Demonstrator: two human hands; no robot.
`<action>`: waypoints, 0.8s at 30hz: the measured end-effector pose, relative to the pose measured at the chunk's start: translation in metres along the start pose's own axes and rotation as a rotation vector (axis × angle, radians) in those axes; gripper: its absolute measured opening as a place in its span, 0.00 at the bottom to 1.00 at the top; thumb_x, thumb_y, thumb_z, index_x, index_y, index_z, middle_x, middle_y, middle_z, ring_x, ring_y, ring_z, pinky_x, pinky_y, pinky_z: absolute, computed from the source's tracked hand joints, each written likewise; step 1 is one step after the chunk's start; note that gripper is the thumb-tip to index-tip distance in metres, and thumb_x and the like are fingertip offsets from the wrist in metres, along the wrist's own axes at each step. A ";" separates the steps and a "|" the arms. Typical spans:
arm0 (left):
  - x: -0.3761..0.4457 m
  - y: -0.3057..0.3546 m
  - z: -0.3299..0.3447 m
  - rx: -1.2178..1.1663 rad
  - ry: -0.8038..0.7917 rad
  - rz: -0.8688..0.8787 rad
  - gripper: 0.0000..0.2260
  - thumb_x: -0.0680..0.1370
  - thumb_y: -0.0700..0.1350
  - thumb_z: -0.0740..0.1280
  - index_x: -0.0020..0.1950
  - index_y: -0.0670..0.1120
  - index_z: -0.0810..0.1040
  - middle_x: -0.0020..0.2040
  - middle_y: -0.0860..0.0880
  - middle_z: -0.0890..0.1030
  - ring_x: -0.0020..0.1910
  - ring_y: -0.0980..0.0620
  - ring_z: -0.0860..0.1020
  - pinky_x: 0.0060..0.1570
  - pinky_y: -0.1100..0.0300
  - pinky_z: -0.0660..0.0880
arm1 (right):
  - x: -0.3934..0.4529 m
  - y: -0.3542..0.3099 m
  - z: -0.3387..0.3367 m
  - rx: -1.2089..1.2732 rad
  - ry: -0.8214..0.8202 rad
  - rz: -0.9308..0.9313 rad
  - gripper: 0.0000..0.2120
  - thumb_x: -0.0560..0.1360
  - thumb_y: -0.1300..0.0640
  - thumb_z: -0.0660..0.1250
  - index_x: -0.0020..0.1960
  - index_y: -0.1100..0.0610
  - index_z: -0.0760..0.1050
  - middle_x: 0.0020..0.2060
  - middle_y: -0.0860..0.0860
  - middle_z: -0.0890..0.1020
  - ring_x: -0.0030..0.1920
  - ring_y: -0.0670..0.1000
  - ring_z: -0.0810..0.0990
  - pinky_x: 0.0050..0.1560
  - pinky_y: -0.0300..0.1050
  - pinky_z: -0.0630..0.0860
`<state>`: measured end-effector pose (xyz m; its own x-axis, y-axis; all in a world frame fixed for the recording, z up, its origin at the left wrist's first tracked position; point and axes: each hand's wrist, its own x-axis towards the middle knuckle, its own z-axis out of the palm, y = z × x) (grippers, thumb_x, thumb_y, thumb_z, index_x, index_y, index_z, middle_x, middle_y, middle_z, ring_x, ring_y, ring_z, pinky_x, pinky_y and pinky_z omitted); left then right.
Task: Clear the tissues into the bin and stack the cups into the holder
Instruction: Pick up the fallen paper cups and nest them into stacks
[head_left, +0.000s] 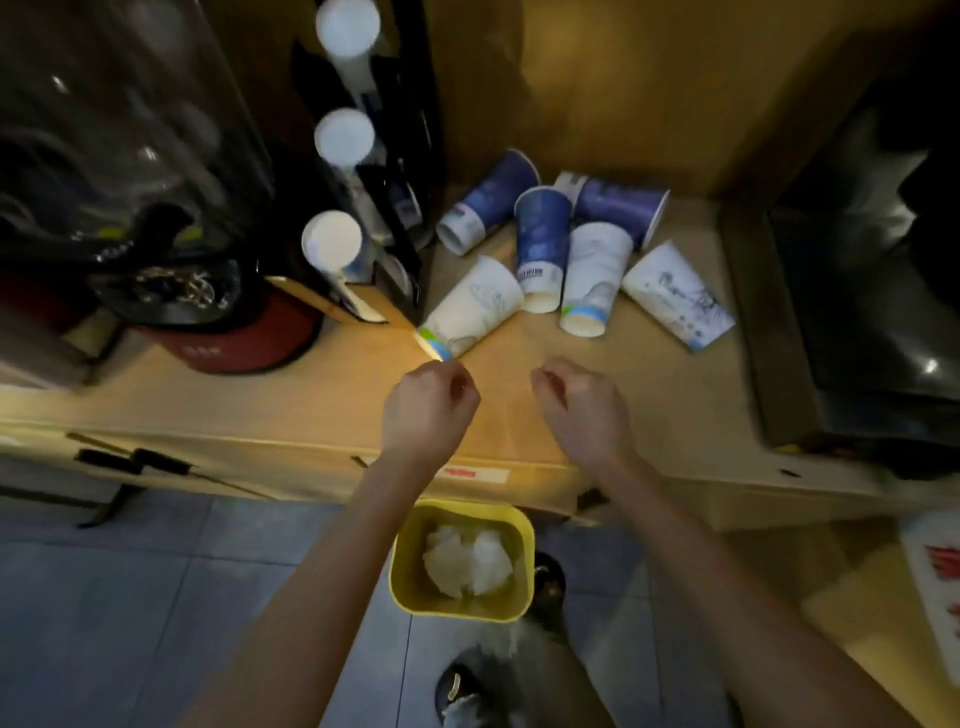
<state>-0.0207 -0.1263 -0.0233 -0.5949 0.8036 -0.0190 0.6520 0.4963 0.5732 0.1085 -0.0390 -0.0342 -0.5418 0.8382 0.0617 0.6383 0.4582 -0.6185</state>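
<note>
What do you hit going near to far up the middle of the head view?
Yellow bin holding tissues → counter edge → left hand and right hand, level with each other → tipped cups → wooden back wall.

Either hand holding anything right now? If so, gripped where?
Nothing held. Left hand and right hand hover loosely curled above the counter, short of the cups; tissues lie in the bin.

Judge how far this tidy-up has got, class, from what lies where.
Done: crumpled white tissues lie in the yellow plastic bin. In hand: nothing; left hand and right hand hover empty. Left: six blue and white paper cups lie tipped on the wooden counter, not in the black cup holder.
</note>
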 end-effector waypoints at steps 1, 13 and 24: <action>0.006 0.010 -0.002 -0.011 0.009 0.004 0.06 0.73 0.43 0.64 0.44 0.43 0.78 0.46 0.40 0.82 0.47 0.39 0.79 0.44 0.50 0.75 | 0.010 0.001 -0.009 0.032 0.014 0.027 0.12 0.77 0.53 0.59 0.51 0.59 0.77 0.43 0.60 0.84 0.44 0.60 0.80 0.43 0.50 0.74; 0.075 0.039 0.032 0.174 0.050 0.038 0.16 0.72 0.41 0.66 0.59 0.38 0.73 0.56 0.36 0.76 0.55 0.36 0.74 0.51 0.45 0.73 | 0.111 0.047 -0.044 0.018 -0.082 0.190 0.15 0.77 0.51 0.59 0.55 0.61 0.73 0.50 0.62 0.82 0.51 0.62 0.79 0.50 0.53 0.76; 0.110 0.009 0.061 0.329 -0.121 -0.179 0.37 0.72 0.48 0.68 0.73 0.43 0.49 0.73 0.39 0.58 0.72 0.40 0.58 0.71 0.47 0.59 | 0.156 0.077 -0.012 0.662 -0.165 0.852 0.27 0.66 0.46 0.72 0.59 0.62 0.74 0.53 0.57 0.82 0.50 0.57 0.82 0.55 0.51 0.77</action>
<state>-0.0518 -0.0133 -0.0703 -0.6659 0.7179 -0.2030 0.6705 0.6952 0.2590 0.0799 0.1312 -0.0627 -0.1598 0.7322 -0.6621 0.4448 -0.5453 -0.7105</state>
